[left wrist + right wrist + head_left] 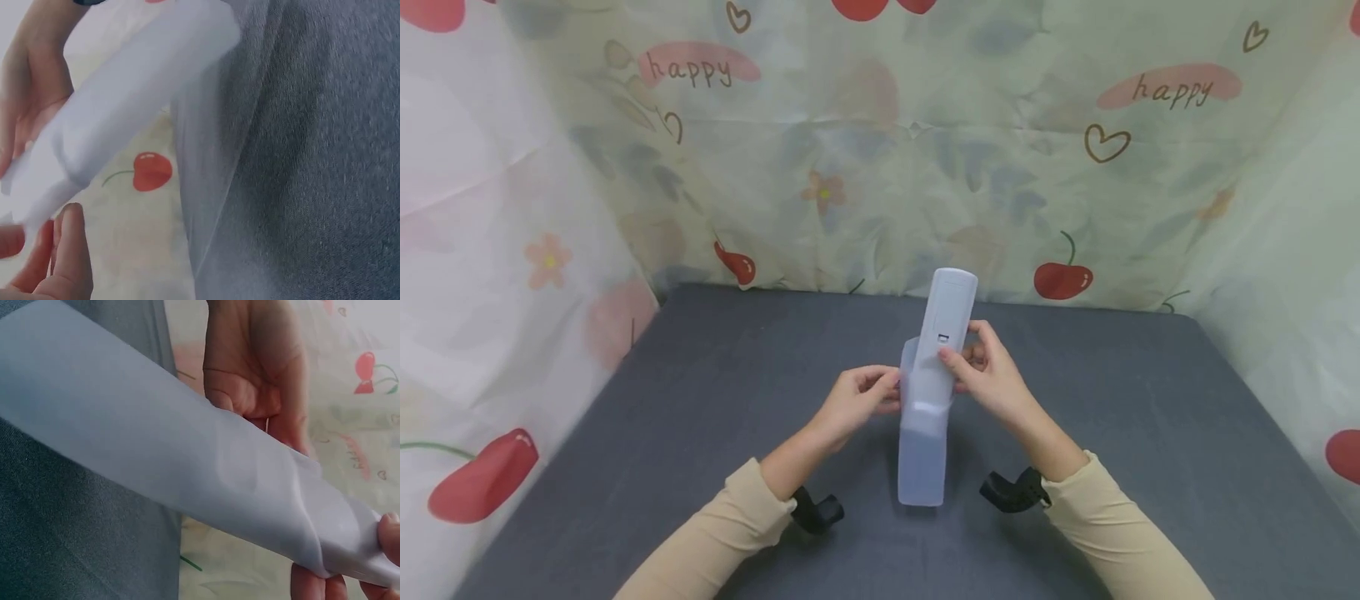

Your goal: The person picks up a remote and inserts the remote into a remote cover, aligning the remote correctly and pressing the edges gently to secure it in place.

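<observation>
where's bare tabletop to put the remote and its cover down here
The grey table is bare to the right of the right hand up to the cherry curtain, and likewise left of the left hand. The middle is crowded: both hands hold the remote and translucent sleeve.

1. The head view looks forward and down from above the near edge of the grey table [1150, 417], taking in its far edge and the printed backdrop [880, 167].
2. The left wrist view sits very close, facing the translucent sleeve [206, 187] and the backdrop.
3. The right wrist view sits equally close to the sleeve.
4. All three share the sleeve, table and backdrop.
</observation>
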The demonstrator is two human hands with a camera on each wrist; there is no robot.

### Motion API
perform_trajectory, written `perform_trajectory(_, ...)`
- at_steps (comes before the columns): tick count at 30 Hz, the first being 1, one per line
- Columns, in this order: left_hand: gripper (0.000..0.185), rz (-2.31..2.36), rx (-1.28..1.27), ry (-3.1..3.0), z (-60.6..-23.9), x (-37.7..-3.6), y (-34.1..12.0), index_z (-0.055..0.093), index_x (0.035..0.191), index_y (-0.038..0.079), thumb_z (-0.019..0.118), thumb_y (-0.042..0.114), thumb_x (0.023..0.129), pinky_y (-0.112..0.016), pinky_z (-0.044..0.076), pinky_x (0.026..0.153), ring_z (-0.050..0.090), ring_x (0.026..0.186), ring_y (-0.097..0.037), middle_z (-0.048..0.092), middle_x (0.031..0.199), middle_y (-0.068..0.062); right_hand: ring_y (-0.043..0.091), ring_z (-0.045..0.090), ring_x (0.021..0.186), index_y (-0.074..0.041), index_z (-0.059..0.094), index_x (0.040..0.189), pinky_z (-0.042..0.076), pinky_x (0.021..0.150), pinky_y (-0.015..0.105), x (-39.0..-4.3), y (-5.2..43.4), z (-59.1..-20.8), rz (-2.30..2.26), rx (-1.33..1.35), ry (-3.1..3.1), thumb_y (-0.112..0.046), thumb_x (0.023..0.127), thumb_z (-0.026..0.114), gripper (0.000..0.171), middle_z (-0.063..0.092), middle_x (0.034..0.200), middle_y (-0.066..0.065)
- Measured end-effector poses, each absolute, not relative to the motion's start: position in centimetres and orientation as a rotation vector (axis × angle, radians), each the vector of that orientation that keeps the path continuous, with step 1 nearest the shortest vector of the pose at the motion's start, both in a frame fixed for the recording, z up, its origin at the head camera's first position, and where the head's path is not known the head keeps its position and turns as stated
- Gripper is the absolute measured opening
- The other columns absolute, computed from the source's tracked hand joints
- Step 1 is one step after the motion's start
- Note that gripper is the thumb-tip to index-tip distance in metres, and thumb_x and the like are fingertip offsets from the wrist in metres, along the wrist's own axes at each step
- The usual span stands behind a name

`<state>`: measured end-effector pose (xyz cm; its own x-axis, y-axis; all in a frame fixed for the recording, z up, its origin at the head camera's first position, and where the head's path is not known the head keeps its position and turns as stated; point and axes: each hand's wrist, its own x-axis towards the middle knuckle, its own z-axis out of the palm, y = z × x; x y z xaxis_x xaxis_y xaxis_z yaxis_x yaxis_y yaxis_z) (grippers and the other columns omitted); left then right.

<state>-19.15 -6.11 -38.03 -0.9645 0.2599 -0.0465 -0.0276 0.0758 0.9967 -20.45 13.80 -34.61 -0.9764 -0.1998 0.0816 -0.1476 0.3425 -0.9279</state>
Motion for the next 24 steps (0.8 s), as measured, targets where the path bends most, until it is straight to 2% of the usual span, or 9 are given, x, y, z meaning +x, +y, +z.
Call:
perform_trajectory(4,0.027,1.978,0.200,2.153,-37.94,-19.17,-6.14,0.063,0.112,-0.005,0.057,0.013,0.093,-0.032,0.056,0.079,0.065,0.085,-0.010,0.066,0.107,-0.022,0.020,0.064,0.088,-0.006,0.033,0.129,0.056,0.073,0.042,-20.40,13.84,-34.40,-1.785,-0.319,2.532,-0.024,0.094,0.056,0.045,0.060,0.098,0.023)
perform_trajectory(12,0.022,2.087,0.155,2.212,-38.02,-18.90,-5.88,0.066,0.105,-0.006,0.060,0.009,0.090,-0.032,0.057,0.075,0.063,0.077,-0.007,0.067,0.099,-0.020,0.035,0.057,0.108,-0.012,0.025,0.133,0.053,0.084,0.046,-20.59,13.80,-34.31,-1.741,-0.401,2.434,-0.029,0.097,0.050,0.047,0.056,0.121,0.028)
perform_trajectory(24,0.021,2.116,0.120,2.255,-37.71,-18.80,-5.58,0.067,0.104,-0.007,0.060,0.007,0.090,-0.029,0.057,0.072,0.062,0.075,-0.006,0.068,0.095,-0.021,0.037,0.055,0.114,-0.014,0.020,0.136,0.052,0.087,0.043,-20.64,13.69,-34.42,-1.667,-0.483,2.380,-0.030,0.097,0.048,0.051,0.052,0.126,0.028)
